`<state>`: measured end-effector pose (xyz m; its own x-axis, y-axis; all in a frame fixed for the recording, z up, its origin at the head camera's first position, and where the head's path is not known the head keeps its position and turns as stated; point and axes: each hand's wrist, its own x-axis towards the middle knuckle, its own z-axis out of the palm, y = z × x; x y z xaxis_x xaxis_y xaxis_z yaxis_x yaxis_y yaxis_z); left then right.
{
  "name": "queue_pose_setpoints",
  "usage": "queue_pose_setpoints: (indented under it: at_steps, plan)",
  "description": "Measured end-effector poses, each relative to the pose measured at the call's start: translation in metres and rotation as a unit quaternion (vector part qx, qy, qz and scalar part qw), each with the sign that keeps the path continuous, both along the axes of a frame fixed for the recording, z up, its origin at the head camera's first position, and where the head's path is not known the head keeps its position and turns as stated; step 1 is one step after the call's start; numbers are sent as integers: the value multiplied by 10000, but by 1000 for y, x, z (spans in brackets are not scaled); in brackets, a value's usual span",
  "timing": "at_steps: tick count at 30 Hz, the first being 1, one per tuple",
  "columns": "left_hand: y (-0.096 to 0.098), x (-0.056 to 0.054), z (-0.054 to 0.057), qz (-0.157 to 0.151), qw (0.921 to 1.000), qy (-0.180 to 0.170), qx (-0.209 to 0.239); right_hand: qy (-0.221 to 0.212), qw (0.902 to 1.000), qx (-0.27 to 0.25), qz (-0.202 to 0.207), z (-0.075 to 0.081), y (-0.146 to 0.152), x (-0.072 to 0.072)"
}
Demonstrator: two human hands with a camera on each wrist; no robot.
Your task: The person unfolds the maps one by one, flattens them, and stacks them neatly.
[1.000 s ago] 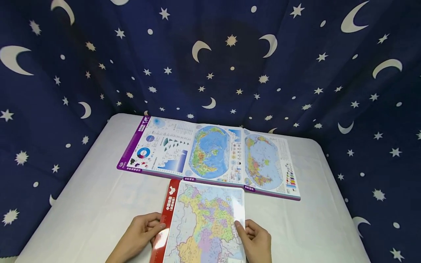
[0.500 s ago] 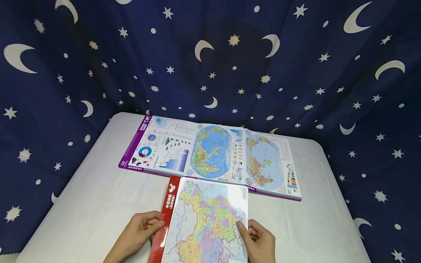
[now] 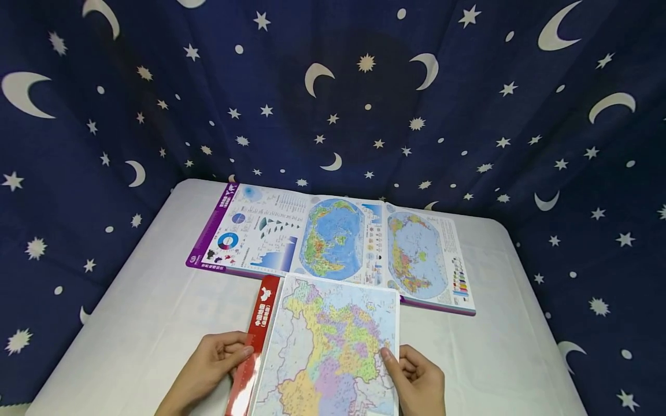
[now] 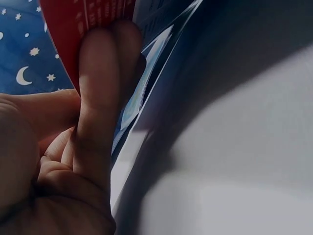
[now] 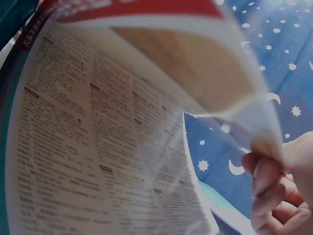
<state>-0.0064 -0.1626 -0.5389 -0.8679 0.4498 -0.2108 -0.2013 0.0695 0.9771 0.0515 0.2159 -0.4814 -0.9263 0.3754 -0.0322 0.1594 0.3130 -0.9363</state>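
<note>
A glossy folded map [image 3: 328, 346] with a red left strip is held up at the front of the table, its top edge overlapping the world map behind. My left hand [image 3: 210, 367] pinches the red strip, thumb on the front and fingers behind, as the left wrist view shows with the red edge [image 4: 66, 44] between them. My right hand [image 3: 418, 378] pinches the opposite edge, thumb on the printed face. In the right wrist view the panels stand apart, and a panel of dense small text [image 5: 98, 137] shows underneath.
An unfolded world map [image 3: 333, 242] with a purple left strip lies across the back of the white-covered table [image 3: 130, 312], its panels side by side. A dark blue curtain [image 3: 364, 144] with moons and stars surrounds the table's back and sides.
The folded map has come up a little and looks wider, hiding more of the world map's lower edge. My left hand has shifted left and my right hand right, both keeping their pinch.
</note>
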Motion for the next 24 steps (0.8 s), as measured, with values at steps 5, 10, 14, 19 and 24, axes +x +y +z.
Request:
queue_pose_setpoints:
  at_steps: [5,10,14,19,24]
  plan:
    - [-5,0,-1,28,9998,174,78,-67,9999,-123,-46,6,7,0]
    - [-12,-2,-2,63,9991,332,249,-179,9996,-144,-178,15,16,-1]
    - [-18,-2,-1,68,9986,321,410,-191,9996,-28,-213,21,23,-1]
    - [-23,-2,-1,106,9979,195,607,-117,9998,38,-184,24,29,0]
    - [-26,-2,-1,211,9978,204,601,-40,9998,68,-185,26,34,0]
